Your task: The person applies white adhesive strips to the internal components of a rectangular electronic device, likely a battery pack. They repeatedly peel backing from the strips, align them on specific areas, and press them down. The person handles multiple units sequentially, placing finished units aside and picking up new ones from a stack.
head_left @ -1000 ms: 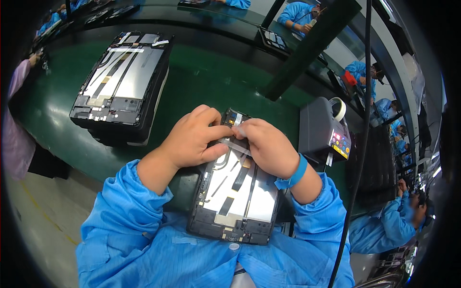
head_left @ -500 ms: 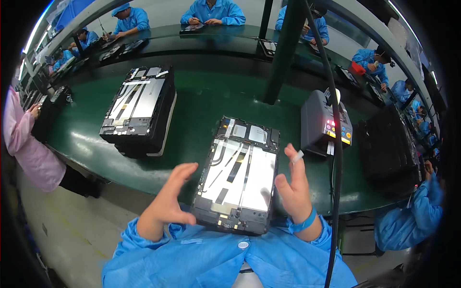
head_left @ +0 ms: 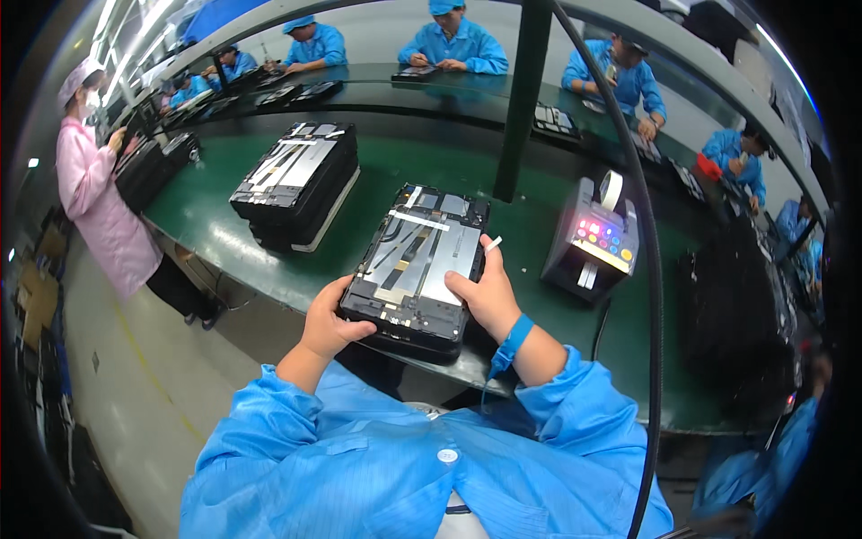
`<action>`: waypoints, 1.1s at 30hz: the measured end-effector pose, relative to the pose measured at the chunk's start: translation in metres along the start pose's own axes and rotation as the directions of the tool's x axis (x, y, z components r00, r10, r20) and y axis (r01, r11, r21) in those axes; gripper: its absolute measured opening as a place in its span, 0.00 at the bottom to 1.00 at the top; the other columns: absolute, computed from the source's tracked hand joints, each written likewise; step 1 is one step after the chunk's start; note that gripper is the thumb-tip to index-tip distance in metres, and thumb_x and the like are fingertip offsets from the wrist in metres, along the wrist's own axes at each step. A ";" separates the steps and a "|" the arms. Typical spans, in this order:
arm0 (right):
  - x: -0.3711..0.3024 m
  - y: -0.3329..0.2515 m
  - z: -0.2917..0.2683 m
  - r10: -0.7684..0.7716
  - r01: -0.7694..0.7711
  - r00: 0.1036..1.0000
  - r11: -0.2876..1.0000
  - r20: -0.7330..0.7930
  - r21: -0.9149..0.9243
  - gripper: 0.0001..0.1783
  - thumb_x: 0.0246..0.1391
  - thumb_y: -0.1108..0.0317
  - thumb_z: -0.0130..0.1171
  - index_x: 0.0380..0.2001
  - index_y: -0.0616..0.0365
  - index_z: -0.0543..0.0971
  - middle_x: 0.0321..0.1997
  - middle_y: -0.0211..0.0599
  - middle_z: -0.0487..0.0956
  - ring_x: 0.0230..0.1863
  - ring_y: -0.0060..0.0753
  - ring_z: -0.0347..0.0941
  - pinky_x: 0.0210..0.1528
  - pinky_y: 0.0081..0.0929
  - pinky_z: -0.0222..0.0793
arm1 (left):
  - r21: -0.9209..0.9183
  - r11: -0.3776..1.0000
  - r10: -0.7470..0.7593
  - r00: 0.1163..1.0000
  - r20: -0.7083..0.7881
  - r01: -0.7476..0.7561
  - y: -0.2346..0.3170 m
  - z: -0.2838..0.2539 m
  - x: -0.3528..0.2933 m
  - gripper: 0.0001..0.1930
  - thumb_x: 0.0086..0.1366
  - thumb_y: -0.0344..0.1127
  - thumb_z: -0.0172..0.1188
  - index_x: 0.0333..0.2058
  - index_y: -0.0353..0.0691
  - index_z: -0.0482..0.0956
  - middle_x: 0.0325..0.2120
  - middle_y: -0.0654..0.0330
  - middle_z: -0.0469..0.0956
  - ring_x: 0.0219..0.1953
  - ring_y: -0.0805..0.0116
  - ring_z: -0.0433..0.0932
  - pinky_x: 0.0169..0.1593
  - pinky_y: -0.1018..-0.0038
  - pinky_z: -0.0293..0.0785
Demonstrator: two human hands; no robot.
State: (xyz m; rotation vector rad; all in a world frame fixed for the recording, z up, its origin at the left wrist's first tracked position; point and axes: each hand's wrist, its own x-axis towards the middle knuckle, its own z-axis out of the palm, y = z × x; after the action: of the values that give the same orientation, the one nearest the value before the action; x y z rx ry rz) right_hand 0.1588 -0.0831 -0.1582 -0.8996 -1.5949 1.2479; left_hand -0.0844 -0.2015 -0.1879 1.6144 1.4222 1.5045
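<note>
In front of me on the green bench lies a stack of opened tablets (head_left: 422,260), the top one showing silver batteries, flat cables and a white tape strip across it. My left hand (head_left: 330,322) grips its near left corner, thumb along the front edge. On the right side, my right hand (head_left: 489,292) holds the stack with its thumb over the top face. A small white piece of tape (head_left: 494,243) sticks out from my right index finger. A blue wrist strap (head_left: 512,341) circles my right wrist. The fingers under the edges are hidden.
A second stack of opened tablets (head_left: 292,175) stands to the left. A grey tape dispenser (head_left: 588,238) with lit buttons is at the right, near a green post (head_left: 521,117) and a hanging black cable (head_left: 653,314). Dark stacks (head_left: 732,314) stand farther right. Several co-workers sit opposite; a person in pink stands left.
Both hands have closed in from beside the stack and now grip its sides. The stack appears farther up and left as the view shifted. The white tape is still on my right finger.
</note>
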 end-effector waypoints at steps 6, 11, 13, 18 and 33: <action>-0.005 0.003 0.001 0.067 -0.073 0.997 0.953 0.031 0.293 0.48 0.47 0.65 0.65 0.63 0.69 0.45 0.61 0.55 0.59 0.62 0.43 0.59 0.61 0.35 0.60 | 0.679 0.724 0.442 0.838 -0.321 -0.123 0.008 0.030 -0.035 0.31 0.51 0.56 0.66 0.39 0.34 0.68 0.36 0.51 0.68 0.39 0.50 0.69 0.47 0.60 0.66; -0.002 0.011 -0.002 0.083 -0.091 0.996 0.952 0.041 0.292 0.47 0.49 0.65 0.63 0.62 0.69 0.45 0.61 0.55 0.58 0.62 0.45 0.59 0.62 0.36 0.59 | 0.640 0.673 0.321 0.926 0.196 -0.369 -0.009 0.049 -0.078 0.10 0.48 0.40 0.63 0.19 0.45 0.72 0.22 0.57 0.70 0.27 0.54 0.70 0.33 0.61 0.67; -0.001 0.009 0.001 0.068 -0.075 0.997 0.962 0.035 0.264 0.46 0.49 0.66 0.62 0.62 0.68 0.46 0.61 0.54 0.59 0.62 0.44 0.60 0.61 0.36 0.60 | 0.669 0.705 -0.161 0.865 0.475 -0.236 -0.036 0.055 -0.094 0.10 0.52 0.41 0.58 0.20 0.42 0.76 0.25 0.53 0.76 0.31 0.55 0.76 0.32 0.60 0.71; 0.003 0.009 -0.007 0.059 -0.060 0.998 0.981 0.010 0.185 0.43 0.47 0.65 0.61 0.61 0.66 0.50 0.58 0.49 0.63 0.59 0.39 0.63 0.60 0.35 0.61 | 0.682 0.731 -0.580 0.519 0.628 -0.009 -0.129 0.083 -0.104 0.16 0.55 0.42 0.57 0.40 0.42 0.80 0.41 0.47 0.78 0.44 0.51 0.77 0.47 0.61 0.74; -0.030 -0.002 0.003 0.264 -0.261 0.959 0.965 -0.107 0.041 0.50 0.47 0.46 0.59 0.63 0.67 0.50 0.61 0.47 0.61 0.62 0.39 0.58 0.63 0.36 0.52 | 0.697 0.712 -0.702 -0.119 0.703 -0.086 -0.218 0.096 -0.086 0.23 0.57 0.47 0.58 0.49 0.41 0.76 0.45 0.49 0.77 0.47 0.50 0.76 0.51 0.64 0.72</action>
State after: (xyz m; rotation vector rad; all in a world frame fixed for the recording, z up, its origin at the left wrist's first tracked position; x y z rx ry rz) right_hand 0.1659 -0.1119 -0.1630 -1.1733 -1.4001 1.3708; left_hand -0.0550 -0.1824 -0.4384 1.6581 1.0732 -0.7176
